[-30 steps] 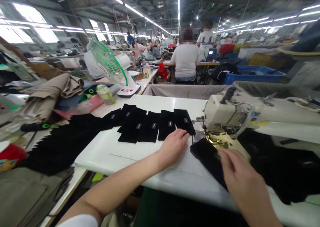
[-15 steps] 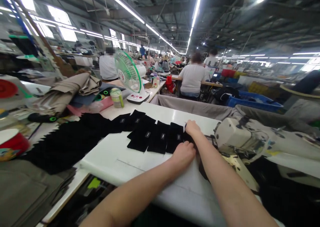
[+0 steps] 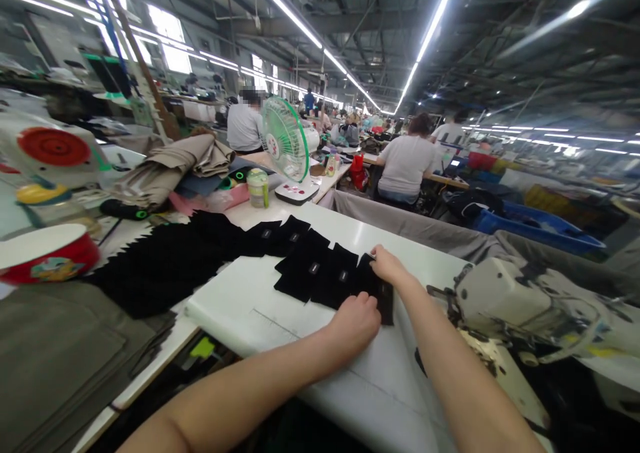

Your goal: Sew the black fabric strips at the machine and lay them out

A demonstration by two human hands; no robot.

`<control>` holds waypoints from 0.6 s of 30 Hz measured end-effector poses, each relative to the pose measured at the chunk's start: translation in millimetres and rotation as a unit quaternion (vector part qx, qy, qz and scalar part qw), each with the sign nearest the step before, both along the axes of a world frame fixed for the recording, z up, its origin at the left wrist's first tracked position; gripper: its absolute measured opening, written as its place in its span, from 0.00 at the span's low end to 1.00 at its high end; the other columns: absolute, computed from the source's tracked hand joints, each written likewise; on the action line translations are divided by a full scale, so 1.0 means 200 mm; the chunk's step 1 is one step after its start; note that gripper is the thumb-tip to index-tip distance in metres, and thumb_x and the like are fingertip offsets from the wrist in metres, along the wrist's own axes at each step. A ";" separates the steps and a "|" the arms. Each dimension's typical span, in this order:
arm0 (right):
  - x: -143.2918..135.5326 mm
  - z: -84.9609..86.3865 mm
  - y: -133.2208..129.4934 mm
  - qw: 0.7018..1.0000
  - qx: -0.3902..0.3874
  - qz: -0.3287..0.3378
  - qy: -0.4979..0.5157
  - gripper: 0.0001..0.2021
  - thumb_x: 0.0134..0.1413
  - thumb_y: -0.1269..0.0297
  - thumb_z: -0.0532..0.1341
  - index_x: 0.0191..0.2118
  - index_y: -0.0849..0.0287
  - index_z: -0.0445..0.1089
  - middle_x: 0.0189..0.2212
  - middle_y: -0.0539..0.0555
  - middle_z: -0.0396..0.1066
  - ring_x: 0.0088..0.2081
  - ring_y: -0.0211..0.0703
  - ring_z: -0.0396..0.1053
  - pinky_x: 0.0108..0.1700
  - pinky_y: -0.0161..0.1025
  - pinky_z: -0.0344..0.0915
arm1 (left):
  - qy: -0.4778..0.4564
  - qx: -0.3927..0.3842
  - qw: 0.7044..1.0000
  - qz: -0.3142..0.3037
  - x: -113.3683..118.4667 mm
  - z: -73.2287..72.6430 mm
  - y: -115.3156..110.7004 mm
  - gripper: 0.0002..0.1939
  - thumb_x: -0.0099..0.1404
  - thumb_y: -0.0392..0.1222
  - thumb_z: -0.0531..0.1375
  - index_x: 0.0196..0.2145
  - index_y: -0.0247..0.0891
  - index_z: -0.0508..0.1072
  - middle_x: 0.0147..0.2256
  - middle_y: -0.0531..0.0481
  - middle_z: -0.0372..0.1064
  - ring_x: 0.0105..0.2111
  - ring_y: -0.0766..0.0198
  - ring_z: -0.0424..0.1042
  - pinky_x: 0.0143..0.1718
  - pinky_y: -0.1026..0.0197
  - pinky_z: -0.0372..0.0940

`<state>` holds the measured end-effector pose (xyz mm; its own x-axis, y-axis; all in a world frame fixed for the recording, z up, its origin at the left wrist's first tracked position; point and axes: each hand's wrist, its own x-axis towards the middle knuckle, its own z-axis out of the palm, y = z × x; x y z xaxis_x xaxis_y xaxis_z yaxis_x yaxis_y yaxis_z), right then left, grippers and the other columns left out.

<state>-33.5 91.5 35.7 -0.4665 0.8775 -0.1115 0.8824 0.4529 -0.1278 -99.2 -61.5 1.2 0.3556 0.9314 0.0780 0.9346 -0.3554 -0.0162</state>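
Black fabric pieces (image 3: 313, 266), several with small labels, lie overlapping in a row on the white table (image 3: 240, 306). At the row's right end, my left hand (image 3: 357, 316) has its fingers closed at the lower edge of the black pieces. My right hand (image 3: 387, 264) pinches the upper edge of the rightmost black piece (image 3: 383, 300), which lies partly between my hands. A wider black cloth (image 3: 165, 260) with a jagged edge joins the row at the left.
A sewing machine (image 3: 505, 293) stands right of my right forearm. Behind the table are a green fan (image 3: 286, 140), a jar (image 3: 258, 188) and folded beige cloth (image 3: 170, 166). A red bowl (image 3: 55, 256) sits left. A seated person (image 3: 405, 163) is beyond.
The view has turned left, shifting the scene rightward. The rightmost black piece now shows more fully between my hands, nearer the row, and my left hand sits lower against the pieces.
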 end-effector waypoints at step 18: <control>-0.20 0.13 -0.02 0.997 -0.027 0.071 -0.018 0.13 0.65 0.59 0.63 0.49 0.61 0.71 0.45 0.55 0.73 0.45 0.46 0.73 0.49 0.50 0.71 | 0.018 0.070 0.997 0.007 -0.36 0.05 -0.13 0.05 0.67 0.32 0.57 0.35 0.34 0.72 0.34 0.44 0.69 0.35 0.55 0.68 0.32 0.54 0.61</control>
<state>-73.8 88.4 62.0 -0.5799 0.7953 -0.1766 0.8147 0.5663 -0.1249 -170.9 -87.9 12.1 0.3468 0.9174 0.1952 0.9376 -0.3336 -0.0980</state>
